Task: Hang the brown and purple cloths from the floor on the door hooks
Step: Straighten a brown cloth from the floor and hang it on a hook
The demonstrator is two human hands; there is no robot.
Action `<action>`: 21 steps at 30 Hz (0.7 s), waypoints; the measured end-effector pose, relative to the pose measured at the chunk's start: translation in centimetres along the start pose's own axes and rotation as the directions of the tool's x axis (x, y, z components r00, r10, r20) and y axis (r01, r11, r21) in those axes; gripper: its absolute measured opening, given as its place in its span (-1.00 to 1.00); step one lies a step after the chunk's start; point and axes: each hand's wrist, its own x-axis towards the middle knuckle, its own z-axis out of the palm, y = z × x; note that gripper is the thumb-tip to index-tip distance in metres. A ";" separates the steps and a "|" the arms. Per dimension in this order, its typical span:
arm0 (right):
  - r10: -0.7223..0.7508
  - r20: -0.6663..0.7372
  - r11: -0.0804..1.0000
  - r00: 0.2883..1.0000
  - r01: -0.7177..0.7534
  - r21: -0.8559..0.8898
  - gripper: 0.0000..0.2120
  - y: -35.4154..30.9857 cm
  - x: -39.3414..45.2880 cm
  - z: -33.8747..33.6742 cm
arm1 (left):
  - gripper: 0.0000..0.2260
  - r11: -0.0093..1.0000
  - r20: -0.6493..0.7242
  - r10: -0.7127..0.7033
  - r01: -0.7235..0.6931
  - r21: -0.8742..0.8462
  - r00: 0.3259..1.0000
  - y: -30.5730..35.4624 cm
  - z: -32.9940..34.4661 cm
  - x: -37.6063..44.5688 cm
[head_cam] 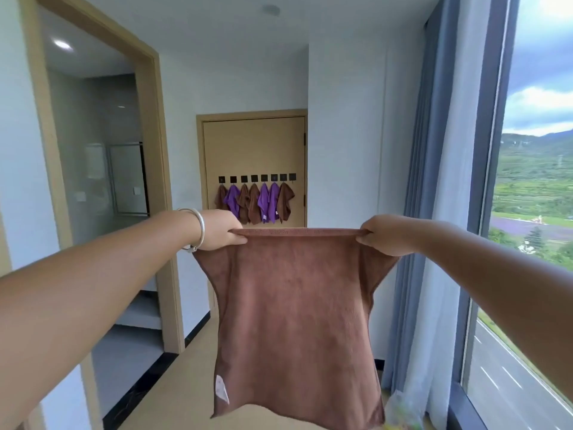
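A brown cloth (294, 321) hangs spread out in front of me at chest height. My left hand (218, 231) pinches its top edge on the left, and my right hand (387, 234) pinches the same edge on the right, stretching it taut. A white label shows near the cloth's lower left corner. Far ahead stands a tan door (254, 144) with a row of black hooks (255, 178). Several brown and purple cloths (255, 203) hang from them; the rightmost hook (292, 177) is bare. The floor just ahead of me is hidden by the cloth.
An open doorway with a tan frame (155, 187) leads to a tiled room on the left. Blue and white curtains (434, 212) and a tall window (533, 212) line the right side. A clear plastic bag (403, 408) lies on the floor by the curtain.
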 end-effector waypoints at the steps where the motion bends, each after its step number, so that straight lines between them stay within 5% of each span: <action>1: -0.011 0.009 1.000 1.000 0.012 -0.002 -0.66 -0.2 0.5 0.2 | -0.67 1.000 0.009 -0.007 0.007 0.003 1.000 -0.4 0.2 0.0; 10: -0.037 0.050 0.999 0.998 0.036 0.020 -0.66 -3.2 9.0 3.7 | -0.67 0.999 0.036 -0.039 0.039 -0.001 0.999 -7.0 3.6 4.1; 21: -0.096 0.023 0.994 0.995 0.097 -0.045 -0.68 -11.5 26.4 6.5 | -0.65 0.997 0.025 -0.076 0.076 -0.032 0.997 -22.5 8.1 14.4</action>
